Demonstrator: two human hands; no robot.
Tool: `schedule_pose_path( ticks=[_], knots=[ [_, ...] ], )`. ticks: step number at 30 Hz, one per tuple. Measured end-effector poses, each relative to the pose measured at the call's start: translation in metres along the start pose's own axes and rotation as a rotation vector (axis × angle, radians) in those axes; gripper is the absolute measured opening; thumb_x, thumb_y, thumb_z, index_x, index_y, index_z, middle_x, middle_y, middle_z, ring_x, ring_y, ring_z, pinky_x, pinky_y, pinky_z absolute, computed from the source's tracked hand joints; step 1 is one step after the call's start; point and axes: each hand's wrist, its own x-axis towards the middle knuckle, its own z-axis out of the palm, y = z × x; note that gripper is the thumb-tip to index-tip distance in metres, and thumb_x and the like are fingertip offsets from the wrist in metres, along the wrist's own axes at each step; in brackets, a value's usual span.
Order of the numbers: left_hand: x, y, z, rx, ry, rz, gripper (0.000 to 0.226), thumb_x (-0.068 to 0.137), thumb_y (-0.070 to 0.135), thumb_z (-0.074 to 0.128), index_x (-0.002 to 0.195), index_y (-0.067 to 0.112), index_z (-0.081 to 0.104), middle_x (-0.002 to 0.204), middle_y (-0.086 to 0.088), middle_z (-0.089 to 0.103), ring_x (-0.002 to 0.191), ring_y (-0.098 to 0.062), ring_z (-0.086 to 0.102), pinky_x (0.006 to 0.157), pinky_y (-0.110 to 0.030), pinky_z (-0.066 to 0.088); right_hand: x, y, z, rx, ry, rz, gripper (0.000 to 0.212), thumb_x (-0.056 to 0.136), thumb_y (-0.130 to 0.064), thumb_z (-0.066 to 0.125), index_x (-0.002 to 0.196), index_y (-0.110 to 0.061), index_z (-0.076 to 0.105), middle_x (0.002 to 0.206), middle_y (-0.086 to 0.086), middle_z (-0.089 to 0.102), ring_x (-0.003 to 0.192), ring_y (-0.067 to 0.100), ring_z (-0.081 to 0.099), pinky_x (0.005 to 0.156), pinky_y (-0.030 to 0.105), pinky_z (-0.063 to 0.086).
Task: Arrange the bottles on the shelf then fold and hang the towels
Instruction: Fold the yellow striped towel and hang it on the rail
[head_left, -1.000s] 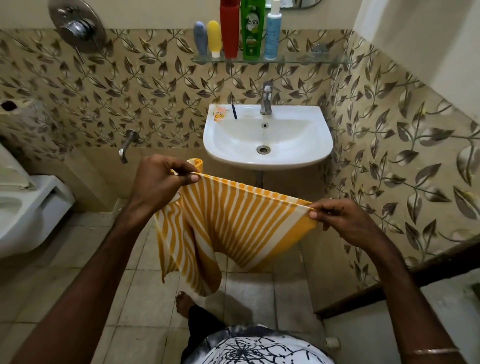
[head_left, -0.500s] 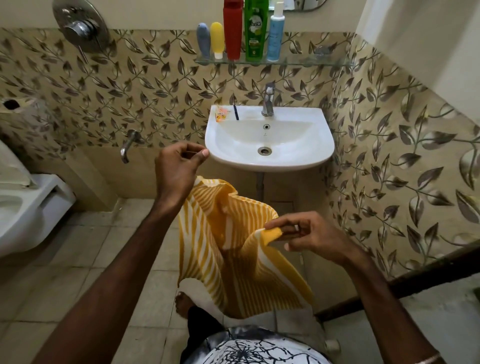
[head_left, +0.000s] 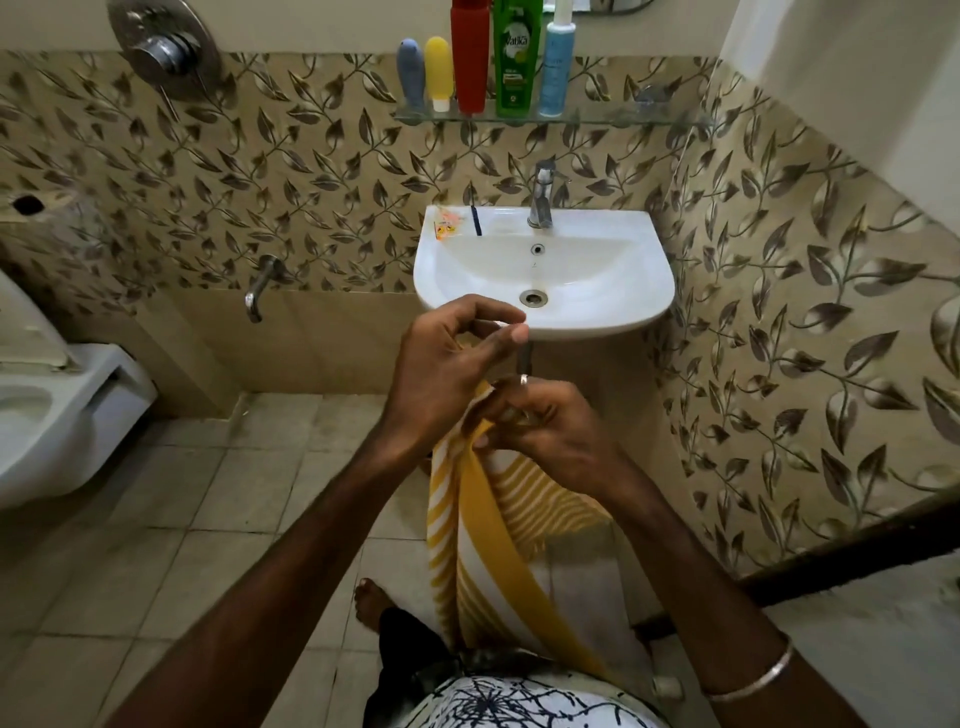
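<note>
A yellow and white striped towel (head_left: 483, 540) hangs lengthwise in front of me, below the sink. My left hand (head_left: 447, 369) is raised with curled fingers pinching the towel's top edge. Just below and to the right of it, my right hand (head_left: 545, 426) pinches the towel's upper corners together. Both hands are close to each other in front of the basin's rim. Several bottles stand in a row on the glass shelf (head_left: 597, 118): a grey-blue tube (head_left: 410, 73), a yellow tube (head_left: 439, 70), a red bottle (head_left: 470, 57), a green bottle (head_left: 514, 62) and a light blue bottle (head_left: 555, 67).
A white sink (head_left: 623, 291) with a chrome tap (head_left: 540, 200) is on the far wall. A toilet (head_left: 57, 410) stands at the left, a wall spout (head_left: 260, 288) between them. The patterned wall closes in on the right, with a dark ledge (head_left: 831, 556) low down.
My hands came together from being spread wide. The towel, stretched flat a second ago, is now doubled over and hangs in a narrow drop.
</note>
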Motion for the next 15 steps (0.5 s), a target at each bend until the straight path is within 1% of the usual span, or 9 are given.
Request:
schedule_pose_path(
  ticks=[2,4,5,7,8,10,12,15],
  knots=[
    [0.0,0.001,-0.009,0.024,-0.092,-0.051,0.019,0.084,0.025,0.075,0.101,0.017,0.073,0.091,0.01,0.072,0.087,0.0,0.066,0.072,-0.013,0.051,-0.002,-0.001,-0.005,0.001,0.052,-0.027,0.018,0.077,-0.008,0.082,0.095,-0.005,0.078,0.096,0.007,0.075,0.093,0.028,0.072,0.084,0.057,0.056],
    [0.0,-0.003,-0.024,-0.018,-0.206,-0.176,0.032,0.074,0.034,0.078,0.101,0.018,0.074,0.088,0.01,0.072,0.085,0.0,0.067,0.071,-0.016,0.053,-0.004,-0.004,-0.013,-0.005,0.076,-0.054,0.02,0.075,-0.01,0.082,0.094,-0.002,0.078,0.091,0.007,0.075,0.088,0.029,0.071,0.082,0.055,0.057],
    [0.0,-0.006,-0.031,-0.056,-0.258,-0.246,0.037,0.069,0.035,0.078,0.102,0.018,0.074,0.09,0.008,0.074,0.085,-0.002,0.068,0.07,-0.018,0.053,-0.005,-0.005,-0.017,-0.003,0.077,-0.061,0.02,0.074,-0.008,0.082,0.092,-0.001,0.078,0.089,0.006,0.074,0.087,0.027,0.07,0.081,0.051,0.058],
    [0.0,-0.011,-0.044,-0.112,-0.322,-0.342,0.039,0.067,0.03,0.079,0.103,0.016,0.075,0.096,-0.002,0.076,0.088,-0.013,0.072,0.069,-0.023,0.056,-0.008,-0.006,-0.024,0.013,0.065,-0.056,0.018,0.073,-0.003,0.082,0.091,-0.002,0.079,0.086,0.001,0.074,0.085,0.017,0.069,0.079,0.043,0.058],
    [-0.001,-0.014,-0.047,-0.136,-0.326,-0.362,0.037,0.068,0.027,0.079,0.104,0.015,0.076,0.097,-0.006,0.077,0.09,-0.018,0.073,0.07,-0.026,0.058,-0.009,-0.005,-0.027,0.015,0.057,-0.051,0.018,0.073,0.0,0.082,0.09,-0.004,0.079,0.085,-0.002,0.074,0.083,0.012,0.068,0.078,0.037,0.056],
    [-0.004,-0.014,-0.047,-0.202,-0.301,-0.37,0.035,0.07,0.021,0.077,0.105,0.014,0.076,0.099,-0.009,0.077,0.091,-0.02,0.074,0.07,-0.028,0.06,-0.011,-0.004,-0.032,0.005,0.049,-0.046,0.021,0.073,0.002,0.082,0.09,-0.007,0.079,0.083,-0.006,0.072,0.081,0.006,0.065,0.077,0.028,0.051],
    [-0.007,-0.013,-0.044,-0.26,-0.262,-0.366,0.036,0.07,0.02,0.076,0.106,0.014,0.075,0.1,-0.009,0.077,0.091,-0.018,0.074,0.071,-0.028,0.061,-0.013,-0.004,-0.034,0.015,0.04,-0.037,0.021,0.073,0.004,0.081,0.091,-0.006,0.078,0.083,-0.006,0.072,0.08,0.005,0.064,0.077,0.026,0.05],
    [-0.008,-0.013,-0.039,-0.266,-0.238,-0.356,0.04,0.068,0.023,0.076,0.107,0.016,0.075,0.097,-0.008,0.077,0.09,-0.016,0.073,0.072,-0.027,0.06,-0.016,-0.007,-0.038,0.008,0.02,-0.028,0.019,0.072,0.004,0.081,0.09,-0.003,0.077,0.081,-0.007,0.07,0.08,0.004,0.063,0.077,0.023,0.049]
  ],
)
